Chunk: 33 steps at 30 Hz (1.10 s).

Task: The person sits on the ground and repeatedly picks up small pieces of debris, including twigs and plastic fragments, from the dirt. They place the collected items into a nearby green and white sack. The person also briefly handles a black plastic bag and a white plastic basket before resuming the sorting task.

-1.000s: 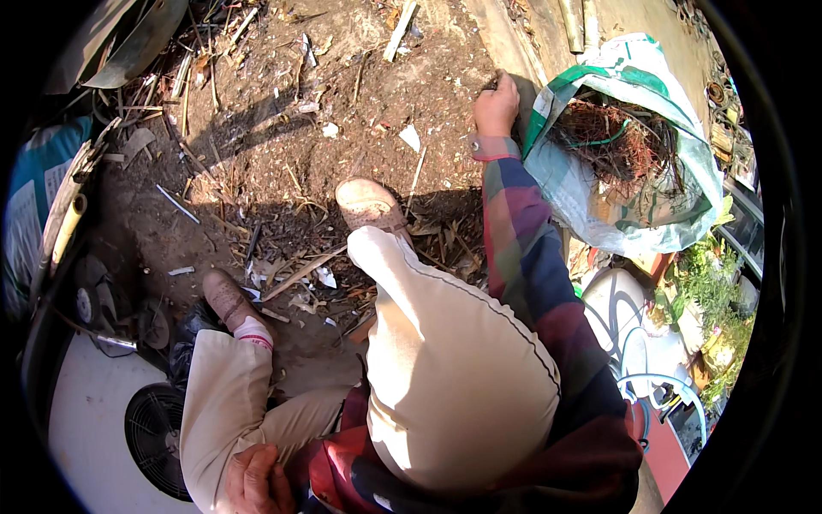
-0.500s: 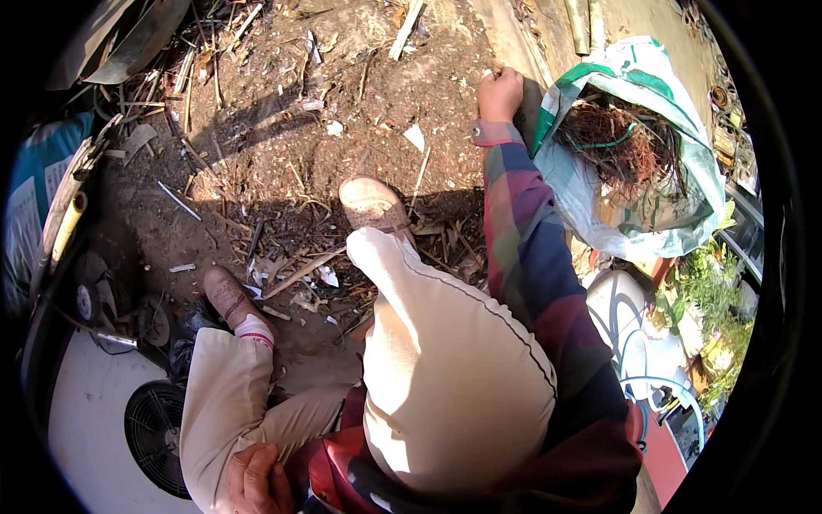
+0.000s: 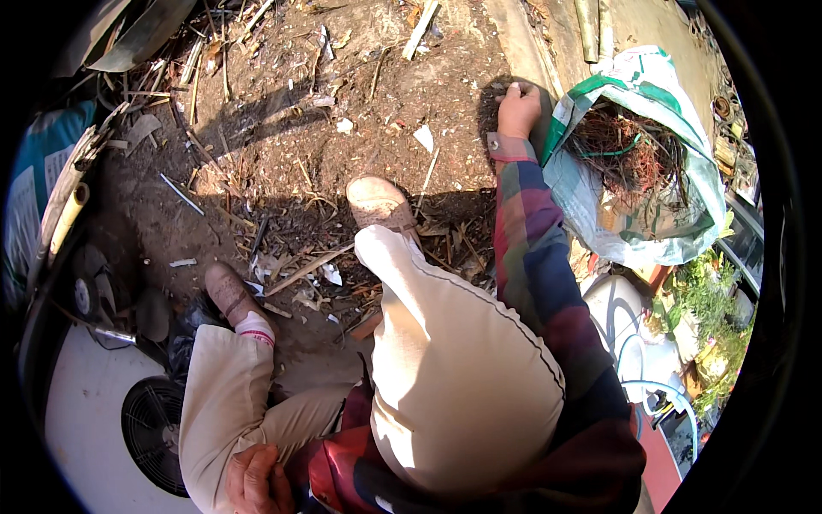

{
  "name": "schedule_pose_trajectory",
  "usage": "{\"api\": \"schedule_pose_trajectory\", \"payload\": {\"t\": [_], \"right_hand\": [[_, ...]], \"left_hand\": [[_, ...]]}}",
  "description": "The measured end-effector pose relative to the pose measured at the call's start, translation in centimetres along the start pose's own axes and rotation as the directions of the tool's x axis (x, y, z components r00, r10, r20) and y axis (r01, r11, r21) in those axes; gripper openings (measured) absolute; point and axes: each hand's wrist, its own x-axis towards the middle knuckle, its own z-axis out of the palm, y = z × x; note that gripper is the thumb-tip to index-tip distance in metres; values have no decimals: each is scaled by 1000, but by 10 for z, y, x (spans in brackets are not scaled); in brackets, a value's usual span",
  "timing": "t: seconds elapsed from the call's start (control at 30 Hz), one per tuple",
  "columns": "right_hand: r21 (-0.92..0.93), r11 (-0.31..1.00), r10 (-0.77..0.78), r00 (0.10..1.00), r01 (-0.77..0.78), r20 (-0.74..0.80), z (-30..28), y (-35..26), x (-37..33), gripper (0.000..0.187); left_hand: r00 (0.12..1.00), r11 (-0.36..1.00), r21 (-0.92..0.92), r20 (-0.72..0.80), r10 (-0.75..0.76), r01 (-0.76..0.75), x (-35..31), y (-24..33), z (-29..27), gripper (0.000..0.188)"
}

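Right grip (image 3: 518,111) beside white-green sack (image 3: 586,227); reddish wiry tangle (image 3: 632,152) inside

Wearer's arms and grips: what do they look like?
Right sleeve: long, checked in navy, maroon and muted green, ending in a reddish cuff with a button. Right grip and left grip: bare, ungloved. Left sleeve isn't clearly visible.

left of the right hand (image 3: 519,112), low scraps (image 3: 424,138) litter the soil (image 3: 381,141), with room to pass above them. the open sack (image 3: 586,210) stands just beside that hand, blocking the right side. the right trouser leg (image 3: 467,368) bulks between it and the left hand (image 3: 254,478).
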Motion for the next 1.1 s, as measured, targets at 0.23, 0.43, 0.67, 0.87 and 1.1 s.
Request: {"api": "schedule_pose_trajectory", "payload": {"t": [0.23, 0.43, 0.67, 0.87, 1.1], "right_hand": [[566, 809, 63, 980, -160, 187, -11, 0, -16, 15], [222, 935, -307, 945, 278, 110, -25, -13, -32, 14], [45, 712, -689, 709, 701, -150, -147, -125, -102, 8], [-535, 680, -657, 741, 501, -141, -217, -104, -76, 20], [-2, 844, -504, 793, 537, 342, -71, -79, -114, 16]], "left_hand": [[1000, 1000, -20, 3, 23, -23, -1, 0, 1, 23], [1000, 1000, -7, -7, 1, -1, 1, 7, 1, 21], [999, 1000, -13, -32, -10, 9, -5, 6, 3, 23], [997, 1000, 4, -67, 23, -23, -9, 13, 6, 24], [996, 998, 50, -84, 36, -32, -1, 21, 10, 23]]}}
